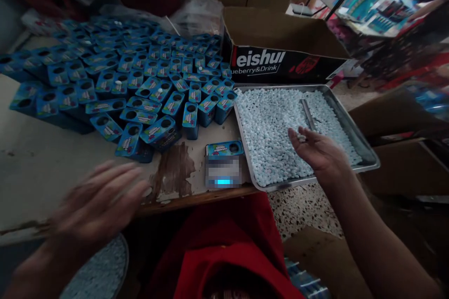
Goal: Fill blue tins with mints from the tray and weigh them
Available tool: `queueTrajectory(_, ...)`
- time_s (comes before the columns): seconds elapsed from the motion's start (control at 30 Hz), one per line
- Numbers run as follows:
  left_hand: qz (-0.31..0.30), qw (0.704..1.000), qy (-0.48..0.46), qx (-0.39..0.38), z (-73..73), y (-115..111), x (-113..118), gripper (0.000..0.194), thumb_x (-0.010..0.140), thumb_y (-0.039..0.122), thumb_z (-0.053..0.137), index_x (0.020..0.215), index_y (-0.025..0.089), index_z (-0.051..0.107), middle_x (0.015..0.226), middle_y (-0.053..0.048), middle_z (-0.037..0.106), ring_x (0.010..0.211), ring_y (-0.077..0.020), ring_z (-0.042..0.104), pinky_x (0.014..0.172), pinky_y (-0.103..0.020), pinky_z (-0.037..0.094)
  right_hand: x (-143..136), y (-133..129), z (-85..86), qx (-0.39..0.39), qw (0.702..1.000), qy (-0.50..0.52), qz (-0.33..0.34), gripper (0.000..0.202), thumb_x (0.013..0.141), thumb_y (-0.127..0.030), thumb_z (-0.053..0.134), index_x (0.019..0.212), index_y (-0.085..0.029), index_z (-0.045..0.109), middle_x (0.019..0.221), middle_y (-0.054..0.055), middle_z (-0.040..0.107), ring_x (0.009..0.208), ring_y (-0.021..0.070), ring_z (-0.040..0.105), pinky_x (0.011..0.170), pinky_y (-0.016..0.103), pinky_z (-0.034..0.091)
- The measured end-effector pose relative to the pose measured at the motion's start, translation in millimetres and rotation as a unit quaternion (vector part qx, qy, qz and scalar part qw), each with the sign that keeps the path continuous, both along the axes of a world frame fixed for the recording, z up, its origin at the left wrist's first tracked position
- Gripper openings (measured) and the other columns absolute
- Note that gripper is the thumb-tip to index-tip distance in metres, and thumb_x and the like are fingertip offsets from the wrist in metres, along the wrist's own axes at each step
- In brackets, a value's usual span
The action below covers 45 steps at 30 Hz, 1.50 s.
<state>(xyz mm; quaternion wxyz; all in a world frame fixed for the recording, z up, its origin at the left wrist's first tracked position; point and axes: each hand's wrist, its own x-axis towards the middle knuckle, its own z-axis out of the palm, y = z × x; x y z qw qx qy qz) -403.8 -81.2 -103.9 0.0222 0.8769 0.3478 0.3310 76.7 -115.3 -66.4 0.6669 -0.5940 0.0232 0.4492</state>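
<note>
My left hand [101, 196], smeared by motion, hovers over the table's front edge with its fingers stretched out and nothing visible in them. Over a metal tray [249, 168] of small pale blue-white candies [270, 135], my right hand [317, 149] is turned palm up, fingers curled round a few candies. A metal scoop or strip [307, 114] lies on the candies just beyond it. Between my hands, a blue box [224, 147] with a round hole rests on a small scale [223, 168] with a lit display. Many similar blue boxes [163, 131] stand at the left.
Behind the tray stands a black-printed cardboard box [280, 63]. Clear plastic bags [199, 11] lie behind the blue boxes. Below the table at left is a round container of candies [101, 266]. More cardboard boxes [403, 163] stand at right, where another person [421, 32] shows, blurred.
</note>
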Motion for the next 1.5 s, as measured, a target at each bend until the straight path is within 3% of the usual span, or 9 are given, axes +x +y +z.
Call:
queueTrajectory(0.1, -0.088, 0.991, 0.088, 0.057, -16.7, -14.4, 34.3, 0.042, 0.082, 0.013, 0.075, 0.12, 0.03, 0.069, 0.128, -0.004, 0.072, 0.12, -0.0272, 0.069, 0.11, -0.049, 0.056, -5.8, -5.8, -9.8, -0.034, 0.995, 0.077, 0.053, 0.019, 0.095, 0.001, 0.053, 0.099, -0.015, 0.062, 0.094, 0.006, 0.067, 0.074, 0.0086, 0.069, 0.061, 0.014, 0.064)
queueTrajectory(0.3, 0.008, 0.998, 0.017, -0.055, -22.7, -6.4, 77.8, 0.024, 0.089, 0.02, 0.071, 0.112, 0.029, 0.073, 0.116, -0.004, 0.075, 0.105, -0.0241, 0.072, 0.1, -0.043, 0.059, -16.8, -12.2, -15.7, 0.008, 0.947, 0.028, 0.319, 0.016, 0.089, -0.026, 0.079, 0.095, -0.015, 0.069, 0.071, -0.002, 0.061, 0.047, 0.0027, 0.047, 0.038, 0.008, 0.042)
queueTrajectory(0.43, 0.078, 0.986, -0.043, -0.138, -16.0, -3.9, 98.6, 0.029, 0.089, 0.028, 0.074, 0.118, 0.027, 0.07, 0.114, -0.004, 0.074, 0.104, -0.0235, 0.071, 0.098, -0.041, 0.059, -22.2, 1.7, 1.8, 0.036, 0.901, -0.072, 0.427, 0.028, 0.081, -0.029, 0.087, 0.101, -0.017, 0.073, 0.082, 0.001, 0.068, 0.064, 0.0071, 0.058, 0.055, 0.015, 0.051)
queueTrajectory(0.6, 0.038, 0.943, -0.147, -0.295, -16.2, 3.6, 125.7, 0.07, 0.075, 0.041, 0.086, 0.138, 0.026, 0.059, 0.133, -0.008, 0.067, 0.122, -0.0288, 0.065, 0.112, -0.046, 0.052, -44.0, 22.0, 29.5, 0.041, 0.819, -0.142, 0.554, 0.025, 0.081, -0.025, 0.085, 0.101, -0.016, 0.073, 0.079, 0.003, 0.069, 0.061, 0.0091, 0.056, 0.051, 0.02, 0.044)
queueTrajectory(0.93, 0.004, 0.879, -0.23, -0.419, -26.1, 3.4, 162.3, 0.065, 0.073, 0.038, 0.088, 0.128, 0.024, 0.058, 0.124, -0.007, 0.07, 0.112, -0.0261, 0.069, 0.102, -0.043, 0.056, -61.4, 39.2, 48.9, 0.072, 0.732, -0.303, 0.606, 0.017, 0.086, -0.028, 0.081, 0.094, -0.016, 0.073, 0.064, -0.001, 0.062, 0.056, 0.0107, 0.054, 0.05, 0.023, 0.041)
queueTrajectory(1.13, -0.023, 0.909, -0.235, -0.344, -25.7, 7.7, 172.3, 0.03, 0.088, 0.028, 0.073, 0.116, 0.022, 0.066, 0.109, -0.004, 0.073, 0.102, -0.0217, 0.07, 0.096, -0.038, 0.057, -32.5, 27.6, 33.6, 0.042, 0.688, -0.484, 0.539, 0.013, 0.082, -0.022, 0.08, 0.095, -0.023, 0.078, 0.111, 0.006, 0.075, 0.107, 0.0252, 0.066, 0.097, 0.047, 0.052)
queueTrajectory(1.23, -0.078, 0.956, -0.197, -0.202, -11.4, 17.1, 181.9, 0.023, 0.093, 0.024, 0.065, 0.116, 0.025, 0.07, 0.115, -0.005, 0.073, 0.109, -0.0222, 0.067, 0.101, -0.04, 0.054, -28.3, 12.8, 12.2, 0.061, 0.762, -0.475, 0.435, 0.022, 0.082, -0.024, 0.081, 0.104, -0.028, 0.078, 0.136, 0.005, 0.068, 0.132, 0.0276, 0.055, 0.113, 0.054, 0.041)
queueTrajectory(1.37, -0.123, 0.984, -0.117, -0.042, 5.5, 27.6, 201.2, 0.028, 0.092, 0.023, 0.067, 0.117, 0.033, 0.072, 0.123, -0.004, 0.072, 0.123, -0.0271, 0.062, 0.112, -0.05, 0.049, -43.5, -3.1, -11.8, 0.104, 0.94, -0.105, 0.307, 0.021, 0.099, -0.039, 0.063, 0.11, -0.024, 0.073, 0.118, 0.007, 0.074, 0.103, 0.0189, 0.07, 0.099, 0.039, 0.056)
queueTrajectory(1.5, -0.119, 0.99, -0.08, -0.009, 3.2, 32.1, 222.1, 0.028, 0.093, 0.022, 0.066, 0.117, 0.033, 0.073, 0.123, -0.004, 0.073, 0.124, -0.0271, 0.063, 0.111, -0.05, 0.05, -57.3, -11.2, -14.2, 0.11, 0.947, 0.175, 0.245, 0.03, 0.107, -0.036, 0.048, 0.095, -0.018, 0.069, 0.095, 0.006, 0.075, 0.086, 0.0166, 0.073, 0.089, 0.033, 0.061)
